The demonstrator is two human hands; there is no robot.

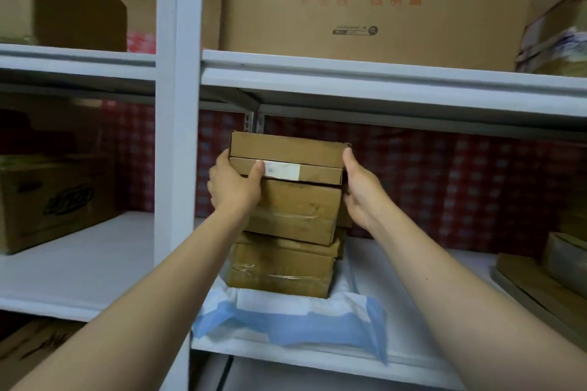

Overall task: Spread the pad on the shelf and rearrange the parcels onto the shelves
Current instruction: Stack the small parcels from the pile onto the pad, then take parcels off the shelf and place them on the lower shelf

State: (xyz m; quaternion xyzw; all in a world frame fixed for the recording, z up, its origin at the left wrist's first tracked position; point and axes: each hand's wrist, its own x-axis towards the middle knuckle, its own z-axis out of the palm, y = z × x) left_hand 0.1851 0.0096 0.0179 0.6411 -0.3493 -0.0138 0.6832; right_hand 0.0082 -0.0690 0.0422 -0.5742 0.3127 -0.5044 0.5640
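A stack of brown cardboard parcels stands on a white and blue pad spread on the middle shelf. The top parcel is flat; under it lies another flat parcel with a white label. My left hand grips the left end of these upper parcels, thumb across the labelled one's front. My right hand holds their right end, thumb up along the side. Two thicker taped parcels, one on another, sit below.
A white upright post divides the shelving. A large printed carton fills the shelf above. Another carton sits on the left shelf. Flat boxes lie at the right end. A red checked backdrop hangs behind.
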